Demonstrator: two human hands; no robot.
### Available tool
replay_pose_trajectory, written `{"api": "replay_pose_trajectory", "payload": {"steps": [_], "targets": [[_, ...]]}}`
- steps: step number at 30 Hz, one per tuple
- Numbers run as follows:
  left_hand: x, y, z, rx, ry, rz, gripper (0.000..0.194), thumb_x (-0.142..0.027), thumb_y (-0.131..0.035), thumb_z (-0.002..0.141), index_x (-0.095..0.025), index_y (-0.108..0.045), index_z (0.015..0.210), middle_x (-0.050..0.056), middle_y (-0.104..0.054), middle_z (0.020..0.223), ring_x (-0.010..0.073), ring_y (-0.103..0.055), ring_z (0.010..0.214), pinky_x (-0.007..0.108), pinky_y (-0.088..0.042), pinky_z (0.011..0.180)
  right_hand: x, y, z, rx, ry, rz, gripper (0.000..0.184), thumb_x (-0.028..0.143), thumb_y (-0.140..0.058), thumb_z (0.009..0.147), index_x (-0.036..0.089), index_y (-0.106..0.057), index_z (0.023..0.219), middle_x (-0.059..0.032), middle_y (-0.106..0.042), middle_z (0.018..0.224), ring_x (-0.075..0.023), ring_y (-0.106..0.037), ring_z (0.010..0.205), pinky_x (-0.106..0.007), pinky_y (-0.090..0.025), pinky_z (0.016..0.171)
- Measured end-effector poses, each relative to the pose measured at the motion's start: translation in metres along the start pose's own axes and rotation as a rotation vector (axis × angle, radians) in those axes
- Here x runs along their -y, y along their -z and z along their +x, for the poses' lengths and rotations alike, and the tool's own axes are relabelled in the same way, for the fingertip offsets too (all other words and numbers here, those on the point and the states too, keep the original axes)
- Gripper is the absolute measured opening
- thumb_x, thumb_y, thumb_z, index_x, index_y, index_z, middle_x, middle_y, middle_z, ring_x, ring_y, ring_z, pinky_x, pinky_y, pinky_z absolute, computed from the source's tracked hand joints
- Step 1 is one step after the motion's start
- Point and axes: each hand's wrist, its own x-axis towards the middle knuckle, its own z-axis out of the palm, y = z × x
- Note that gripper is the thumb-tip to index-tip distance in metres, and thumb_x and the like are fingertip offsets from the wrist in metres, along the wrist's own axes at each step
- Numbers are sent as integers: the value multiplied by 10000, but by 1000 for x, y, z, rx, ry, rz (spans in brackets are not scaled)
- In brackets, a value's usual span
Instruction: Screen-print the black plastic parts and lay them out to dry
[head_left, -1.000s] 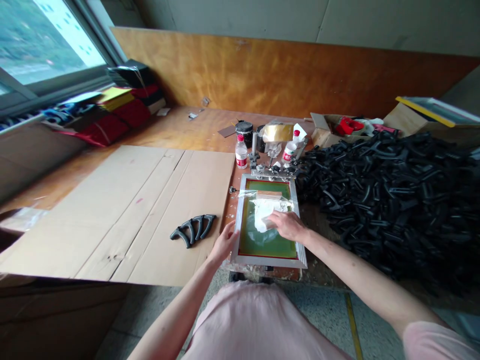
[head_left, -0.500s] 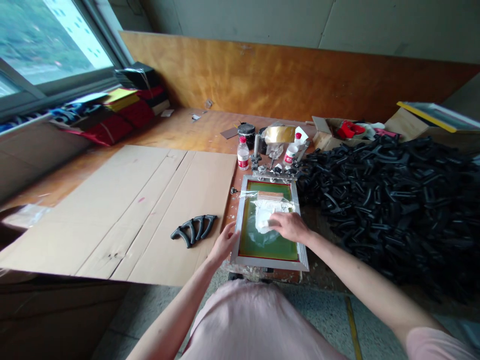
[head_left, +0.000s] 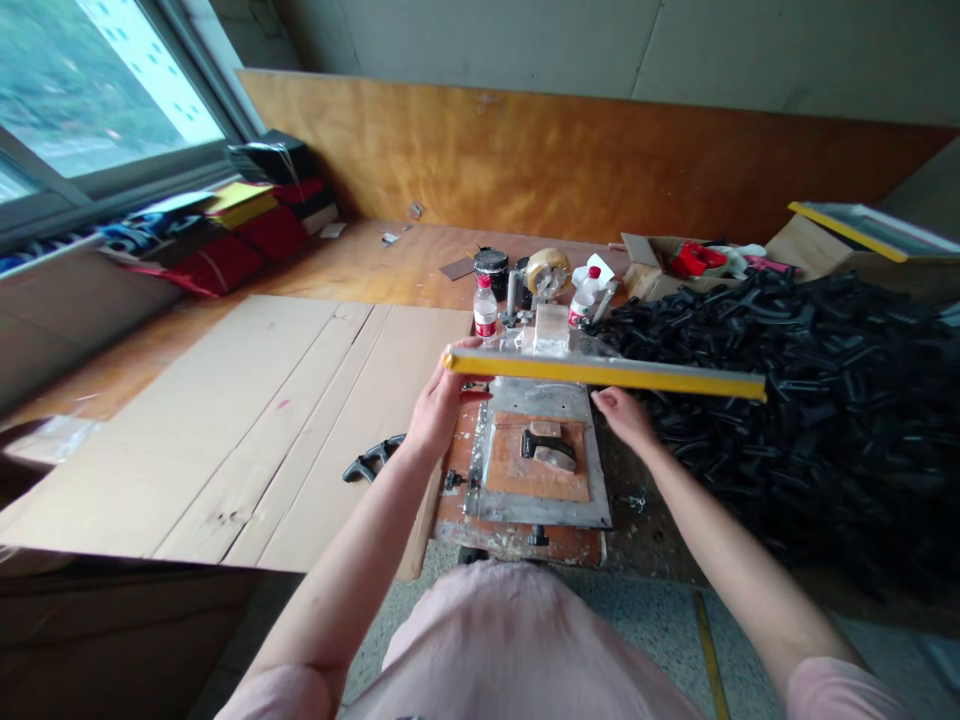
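The screen frame is raised and seen edge-on, its yellow front edge toward me. At its left end my left hand grips the corner. Below it lies a grey metal plate bearing a brown board. A black curved handle rests on a small block at the board's middle. To the plate's right, under the raised edge, my right hand has its fingers curled, with nothing visible in them. A whitish block shows just behind the frame edge.
On the left lies a cardboard sheet with black handles partly behind my left forearm. A large heap of black handles fills the right. Behind are a bottle, a black jar, a tape roll and an open carton.
The screen frame has tilted up from flat, uncovering the plate and black handle. My left hand rose with its corner. My right hand has let go of the white item and moved right.
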Motion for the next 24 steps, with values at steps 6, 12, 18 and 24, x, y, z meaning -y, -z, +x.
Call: {"api": "replay_pose_trajectory", "payload": {"steps": [6,12,18,24], "targets": [[8,-23,3,-132,43,-46,594,-656,-392,903,-218,-464,1298,88,-658,1136,197,-649,1005,317,-552,783,41,-62,-54,260,161,-294,192,349,-647,882,160,-632,854,-129,-680,967,-241,-610,979,-309,-457,813],[99,-40,-99,171,772,-152,605,-674,-545,811,-163,-601,1130,195,-667,1203,302,-671,1030,378,-568,730,104,-62,-106,200,251,-159,161,312,-502,968,186,-600,945,-112,-664,932,-251,-586,938,-364,-454,824],[141,37,-122,-284,768,-78,348,-505,-549,878,-177,-584,989,129,-708,1117,238,-727,887,337,-590,701,67,-55,-86,205,508,-17,147,273,-543,955,202,-645,878,-54,-663,946,-202,-563,960,-339,-425,899],[169,174,-131,-561,790,589,388,-505,-333,934,-173,-522,865,92,-677,628,234,-693,555,378,-583,558,-88,12,18,-21,-235,-319,298,217,-445,939,121,-640,1143,-181,-611,1120,-261,-570,1044,-359,-437,874]]}}
